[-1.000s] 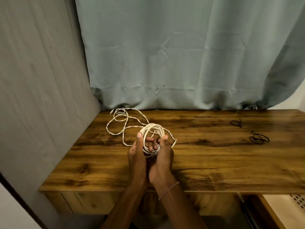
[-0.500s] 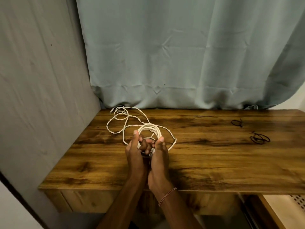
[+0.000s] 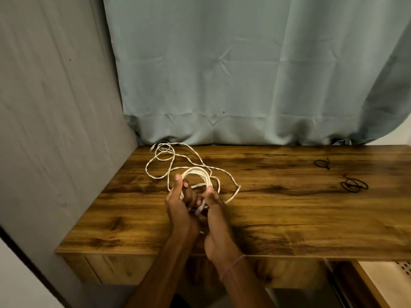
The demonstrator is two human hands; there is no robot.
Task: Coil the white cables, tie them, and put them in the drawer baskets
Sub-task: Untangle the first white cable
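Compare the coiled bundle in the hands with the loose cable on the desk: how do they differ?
The coiled bundle is several tight turns stacked together; the loose cable sprawls in wide single loops. The coiled bundle is gripped by the left hand and right hand; the loose cable lies on the desk toward the back left corner. Both are white and thin.

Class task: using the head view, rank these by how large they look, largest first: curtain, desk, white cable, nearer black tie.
1. curtain
2. desk
3. white cable
4. nearer black tie
None look close enough in size to tie.
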